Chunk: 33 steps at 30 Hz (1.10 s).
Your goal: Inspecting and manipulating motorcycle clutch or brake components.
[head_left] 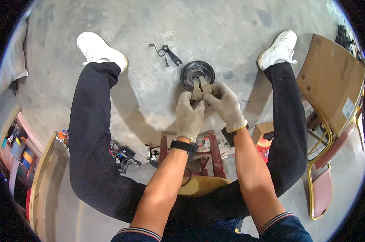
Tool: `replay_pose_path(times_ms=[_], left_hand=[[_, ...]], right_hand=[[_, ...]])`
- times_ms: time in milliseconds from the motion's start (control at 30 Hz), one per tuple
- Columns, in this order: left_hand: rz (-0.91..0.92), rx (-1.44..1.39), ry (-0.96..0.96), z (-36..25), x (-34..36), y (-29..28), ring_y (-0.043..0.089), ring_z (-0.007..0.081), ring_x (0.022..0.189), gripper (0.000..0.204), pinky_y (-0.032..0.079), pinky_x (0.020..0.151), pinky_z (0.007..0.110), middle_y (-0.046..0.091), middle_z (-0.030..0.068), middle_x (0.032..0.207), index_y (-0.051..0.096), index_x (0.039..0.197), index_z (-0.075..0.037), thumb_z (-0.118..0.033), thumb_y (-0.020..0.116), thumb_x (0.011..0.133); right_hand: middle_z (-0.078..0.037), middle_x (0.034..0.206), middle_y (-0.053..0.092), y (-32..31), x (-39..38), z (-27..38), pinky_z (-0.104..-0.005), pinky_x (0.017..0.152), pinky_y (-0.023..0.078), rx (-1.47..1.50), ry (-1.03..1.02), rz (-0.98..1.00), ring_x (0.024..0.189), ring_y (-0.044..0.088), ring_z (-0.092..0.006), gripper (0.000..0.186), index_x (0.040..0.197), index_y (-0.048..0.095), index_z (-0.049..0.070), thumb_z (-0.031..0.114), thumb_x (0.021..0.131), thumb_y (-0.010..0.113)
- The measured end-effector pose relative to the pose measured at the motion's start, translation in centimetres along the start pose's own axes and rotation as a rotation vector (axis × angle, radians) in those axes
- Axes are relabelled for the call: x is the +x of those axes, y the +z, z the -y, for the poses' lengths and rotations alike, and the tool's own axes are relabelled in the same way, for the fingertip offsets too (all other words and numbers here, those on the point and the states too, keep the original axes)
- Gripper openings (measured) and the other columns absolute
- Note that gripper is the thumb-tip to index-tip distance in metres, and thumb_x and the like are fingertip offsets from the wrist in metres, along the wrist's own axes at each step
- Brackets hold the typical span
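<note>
Both my hands wear off-white knit gloves and meet over the floor between my feet. My left hand (190, 113) pinches the lower end of a pair of tan, curved brake shoes (197, 91) from the left. On the right side, my right hand (227, 104) is closed on the same pair, its fingertips close to the left ones. Just beyond the shoes lies a round black brake plate (197, 70); whether they touch it I cannot tell. Left of the plate are a black lever arm (173, 55), a thin wire spring (156, 51) and a small bolt (166, 61).
My white shoes (100, 50) flank the work on the grey concrete floor (214, 24). To the right stand a large cardboard sheet (331, 76) and a gold-framed chair (323, 189). A dark red stool frame (217, 157) is below my arms; tangled cables (126, 155) lie beside my left leg.
</note>
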<state>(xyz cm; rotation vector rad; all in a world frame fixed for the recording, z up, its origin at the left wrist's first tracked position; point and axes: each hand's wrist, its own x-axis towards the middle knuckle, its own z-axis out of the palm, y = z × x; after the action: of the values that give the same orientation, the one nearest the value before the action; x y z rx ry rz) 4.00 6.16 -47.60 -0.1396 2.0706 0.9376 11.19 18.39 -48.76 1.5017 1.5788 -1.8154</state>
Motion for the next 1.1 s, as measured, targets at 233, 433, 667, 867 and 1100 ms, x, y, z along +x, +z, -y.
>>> replay_pose_path(times_ms=[233, 433, 667, 867, 1100], left_hand=[[-0.061, 0.033, 0.011, 1.1, 0.1, 0.0, 0.069, 0.0333, 0.098, 0.026, 0.053, 0.088, 0.042, 0.072, 0.0164, 0.102, 0.065, 0.106, -0.001, -0.007, 0.076, 0.083], [-0.028, 0.027, 0.016, 1.3, 0.5, -0.2, 0.069, 0.0329, 0.099, 0.028, 0.053, 0.089, 0.042, 0.071, 0.0168, 0.104, 0.065, 0.108, -0.001, -0.008, 0.076, 0.083], [0.014, -0.018, -0.010, 1.2, 0.9, -0.2, 0.069, 0.0317, 0.100, 0.026, 0.053, 0.089, 0.040, 0.071, 0.0168, 0.104, 0.064, 0.107, -0.001, -0.006, 0.075, 0.084], [-0.008, 0.027, 0.022, 0.6, 1.2, -0.3, 0.069, 0.0355, 0.098, 0.026, 0.053, 0.087, 0.044, 0.071, 0.0179, 0.101, 0.064, 0.105, -0.001, -0.008, 0.075, 0.083], [-0.015, 0.135, 0.153, -0.4, 2.0, -0.6, 0.069, 0.0370, 0.095, 0.025, 0.053, 0.085, 0.045, 0.070, 0.0191, 0.098, 0.064, 0.102, -0.001, -0.010, 0.075, 0.082]], right_hand=[[-0.010, 0.103, 0.074, 1.0, 0.0, -0.5, -0.0311, 0.083, 0.057, 0.043, 0.008, -0.003, 0.092, 0.068, -0.0149, 0.033, 0.116, 0.068, -0.002, 0.013, 0.089, 0.080], [-0.009, 0.103, 0.073, 1.1, -0.1, -0.6, -0.0310, 0.082, 0.056, 0.001, -0.038, -0.014, 0.090, 0.067, -0.0148, 0.030, 0.115, 0.069, -0.002, 0.013, 0.090, 0.079], [-0.009, 0.100, 0.073, 1.2, -0.1, -0.7, -0.0325, 0.082, 0.056, -0.023, -0.002, -0.048, 0.090, 0.066, -0.0146, 0.030, 0.113, 0.069, -0.001, 0.015, 0.090, 0.080], [-0.008, 0.098, 0.073, 1.6, -0.1, -1.1, -0.0311, 0.080, 0.056, 0.090, 0.022, -0.084, 0.089, 0.066, -0.0132, 0.030, 0.111, 0.068, -0.003, 0.016, 0.091, 0.080], [-0.007, 0.098, 0.072, 2.3, 0.1, -1.7, -0.0296, 0.079, 0.056, 0.280, 0.081, -0.138, 0.087, 0.065, -0.0125, 0.031, 0.111, 0.068, -0.003, 0.017, 0.091, 0.079]])
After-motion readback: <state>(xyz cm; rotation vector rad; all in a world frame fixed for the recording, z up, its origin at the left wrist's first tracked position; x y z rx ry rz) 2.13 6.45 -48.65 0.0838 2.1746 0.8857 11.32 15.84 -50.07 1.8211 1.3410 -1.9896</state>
